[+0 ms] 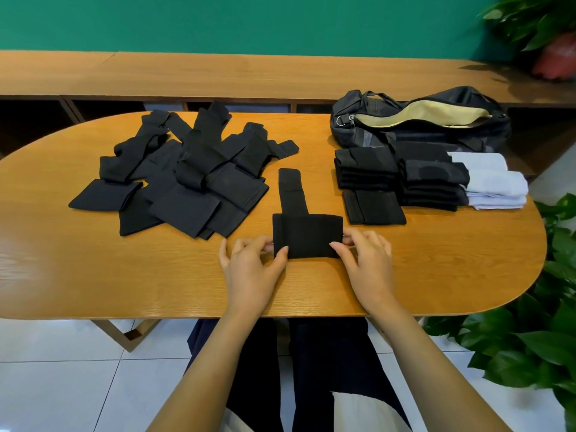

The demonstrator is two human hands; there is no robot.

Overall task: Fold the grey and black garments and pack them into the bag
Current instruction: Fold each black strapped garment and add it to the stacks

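garment: black knit folded garment on oval wooden worktop, long axis running away from the person
left hand: pinches its left edge
right hand: pinches its right edge

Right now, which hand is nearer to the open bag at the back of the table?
Right. The right hand pinches the right edge of the black garment, in front of the bag; the left hand pinches the left edge, farther off.

A home or office room: oval wooden table, green wall, potted plants, tiled floor.
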